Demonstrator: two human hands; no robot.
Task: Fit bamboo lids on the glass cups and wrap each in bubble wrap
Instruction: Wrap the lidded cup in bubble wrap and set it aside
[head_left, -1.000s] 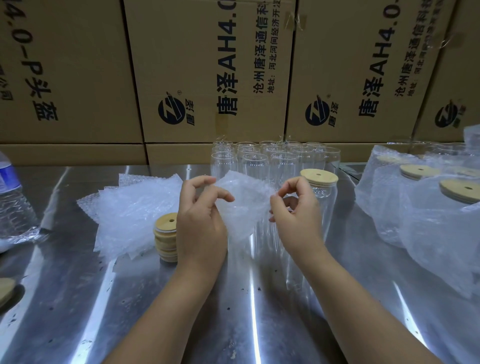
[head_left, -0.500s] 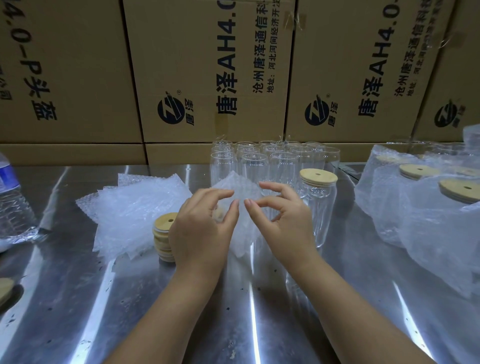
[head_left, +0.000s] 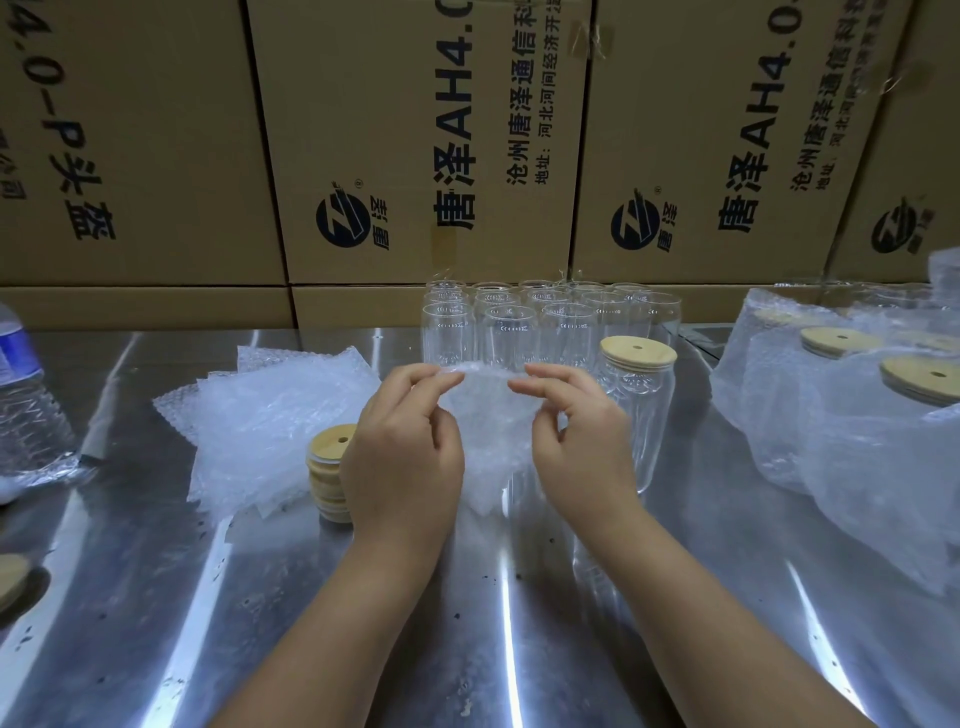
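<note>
My left hand (head_left: 402, 452) and my right hand (head_left: 582, 441) each pinch the top edge of a bubble wrap piece (head_left: 488, 415), held up between them over the steel table (head_left: 260, 597). Just right of my right hand stands a glass cup (head_left: 644, 415) with a bamboo lid (head_left: 638, 353) on it. Several bare glass cups (head_left: 498, 327) stand in rows behind. A stack of bamboo lids (head_left: 327, 467) sits left of my left hand, beside a pile of bubble wrap sheets (head_left: 260, 421).
Several wrapped, lidded cups (head_left: 852, 405) lie at the right. A plastic water bottle (head_left: 26, 405) stands at the left edge, with another lid (head_left: 13, 579) near the lower left. Cardboard boxes (head_left: 415, 145) wall off the back of the table.
My hands came together on the bubble wrap piece, then drew slightly apart and rose, spreading its top edge between my fingertips.
</note>
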